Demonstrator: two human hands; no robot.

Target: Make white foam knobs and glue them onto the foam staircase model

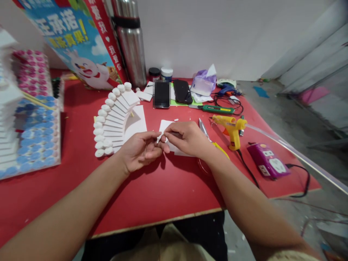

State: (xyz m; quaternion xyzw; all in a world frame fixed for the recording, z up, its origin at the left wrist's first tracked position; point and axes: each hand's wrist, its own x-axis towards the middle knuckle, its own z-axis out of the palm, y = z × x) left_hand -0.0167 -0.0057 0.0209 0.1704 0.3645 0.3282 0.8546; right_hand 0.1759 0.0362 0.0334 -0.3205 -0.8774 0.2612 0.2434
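A small white piece [159, 138], soft-looking and slightly twisted, is pinched between my two hands over the middle of the red table. My left hand [143, 150], palm partly up, grips it between thumb and fingers. From the right, my right hand [187, 137] closes its fingertips on the piece's upper end; something thin and dark shows under those fingers, too hidden to name. White sheets [181, 150] lie beneath the right hand. Left of my hands stands a curved fan of white strips [115, 121] tipped with round white pieces. Scissors [204, 128] with yellow handles rest partly under my right forearm.
A yellow glue gun [230, 128] with a long clear stick and a purple power socket [269, 161] sit at right. Behind are a green utility knife [217, 109], phones [182, 91] and a steel flask [133, 47]. Blue and pink pieces [38, 134] fill the far left.
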